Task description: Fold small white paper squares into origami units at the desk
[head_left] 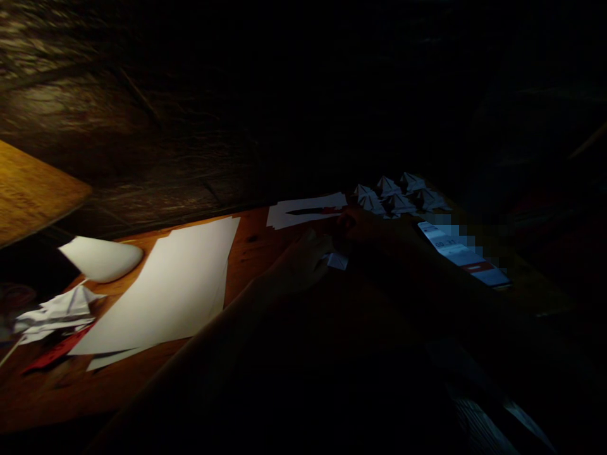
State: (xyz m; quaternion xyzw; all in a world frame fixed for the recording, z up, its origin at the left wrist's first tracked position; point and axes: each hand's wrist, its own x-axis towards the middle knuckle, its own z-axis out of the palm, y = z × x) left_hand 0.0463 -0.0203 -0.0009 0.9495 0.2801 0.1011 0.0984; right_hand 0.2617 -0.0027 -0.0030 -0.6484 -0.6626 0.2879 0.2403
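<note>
In the dim middle of the table, my left hand [306, 258] is closed on a small piece of folded white paper [337, 261], whose lower corner pokes out past the fingers. My right hand [360, 222] is beside it, mostly lost in shadow; its fingers look bent, but their grip is too dark to make out. Just beyond the hands, a knife [306, 212] with a dark blade and reddish handle lies over some white paper sheets [284, 221]. The handle end is close to my right hand, and whether they touch is unclear.
Several folded paper pieces [397, 203] stand at the back right, near a lit phone [462, 253]. On the left lie large white sheets [171, 284], a curled sheet [102, 258], crumpled paper [64, 311] and a red object [59, 349]. A wall [156, 145] rises behind the wooden table [251, 237].
</note>
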